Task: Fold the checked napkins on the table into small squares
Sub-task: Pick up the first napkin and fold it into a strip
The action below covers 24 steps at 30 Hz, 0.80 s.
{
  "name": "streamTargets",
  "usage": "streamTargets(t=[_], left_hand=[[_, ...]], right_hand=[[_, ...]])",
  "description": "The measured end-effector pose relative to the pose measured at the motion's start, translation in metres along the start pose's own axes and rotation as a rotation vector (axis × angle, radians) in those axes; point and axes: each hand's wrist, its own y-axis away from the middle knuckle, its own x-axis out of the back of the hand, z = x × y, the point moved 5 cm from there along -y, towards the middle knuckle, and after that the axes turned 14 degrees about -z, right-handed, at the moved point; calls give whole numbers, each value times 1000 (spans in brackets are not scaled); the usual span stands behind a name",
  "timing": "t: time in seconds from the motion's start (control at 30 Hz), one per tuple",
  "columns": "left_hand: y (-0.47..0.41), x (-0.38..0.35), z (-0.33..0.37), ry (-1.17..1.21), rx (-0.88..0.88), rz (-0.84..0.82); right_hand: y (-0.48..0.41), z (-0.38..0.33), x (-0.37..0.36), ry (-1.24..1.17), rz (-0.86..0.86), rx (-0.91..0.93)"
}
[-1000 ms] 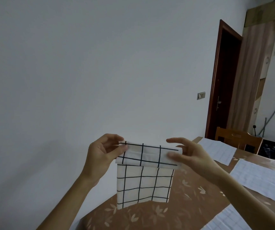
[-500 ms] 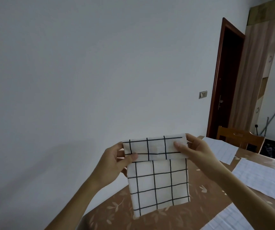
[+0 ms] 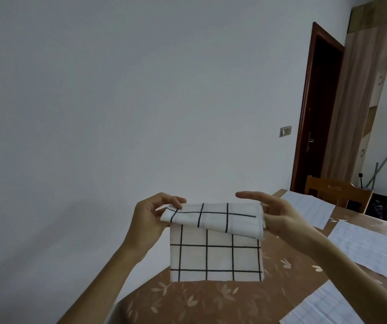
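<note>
Pale bare wall behind, brown leaf-patterned worktop (image 3: 211, 305) below. Held up in the air above its near corner: checked napkin (image 3: 216, 251), top strip folded over forward, rest hanging straight down. Pinched at the fold's left end by left hand (image 3: 150, 218), thumb and curled fingers closed on the cloth. Gripped at the right end by right hand (image 3: 281, 218), forefinger stretched out over the fold. Well apart to the right, spread on the worktop: flat napkins (image 3: 375, 249).

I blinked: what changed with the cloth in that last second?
On the checked napkin, the folded top flap, flat a moment ago, now tilts out from the hanging part. The right hand has raised its forefinger. It and the left hand still hold the top corners above the table.
</note>
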Motion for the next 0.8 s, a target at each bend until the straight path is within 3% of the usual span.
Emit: streamTargets(t=[0.17, 0.27, 0.33, 0.4, 0.53, 0.7, 0.8], left_hand=[[0, 7, -2, -115, -80, 168], [2, 5, -2, -188, -128, 176], [4, 2, 0, -264, -158, 115], [5, 0, 1, -268, -144, -5], [12, -13, 1, -126, 71, -405], [14, -33, -1, -107, 280, -435], [14, -53, -1, -88, 318, -484]], right_hand=[[-7, 7, -13, -303, -58, -94], [-9, 10, -12, -133, 56, -105], [-9, 8, -10, 31, 139, -73], [-9, 6, -7, 42, 189, -43], [-8, 3, 0, 34, 235, -26], [-11, -4, -11, 119, 171, 30], [-17, -9, -19, 171, 154, 45]])
